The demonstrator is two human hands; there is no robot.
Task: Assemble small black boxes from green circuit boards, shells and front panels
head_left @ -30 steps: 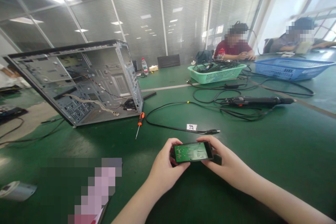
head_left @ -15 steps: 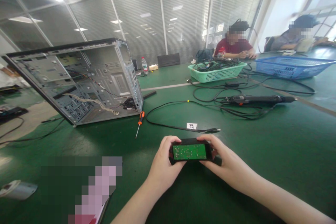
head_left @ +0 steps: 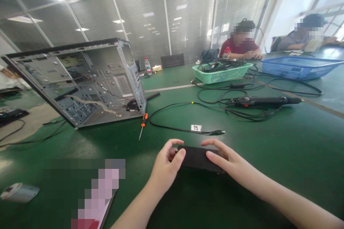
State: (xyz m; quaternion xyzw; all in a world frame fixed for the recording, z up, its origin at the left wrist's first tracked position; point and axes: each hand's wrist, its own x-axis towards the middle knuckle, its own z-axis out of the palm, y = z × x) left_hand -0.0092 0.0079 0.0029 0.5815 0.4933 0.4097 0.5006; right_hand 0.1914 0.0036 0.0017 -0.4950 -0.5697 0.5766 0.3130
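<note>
A flat black box [head_left: 197, 158], an adapter-like case, lies on the green table [head_left: 268, 157] just in front of me, black side up. My left hand [head_left: 166, 166] grips its left end, thumb on top and fingers curled over the far edge. My right hand [head_left: 228, 161] holds its right end the same way. The green circuit board inside it is hidden now.
An open computer case [head_left: 80, 82] lies tilted at the left, with an orange-handled screwdriver [head_left: 142, 125] beside it. Black cables and an electric screwdriver [head_left: 266, 101] lie ahead. A green basket [head_left: 221, 73] and a blue basket [head_left: 298, 68] stand farther back by two seated people. A white object [head_left: 18, 192] lies near left.
The box was tilted toward me with its green board showing; both hands have turned it over and laid it flat, black side up.
</note>
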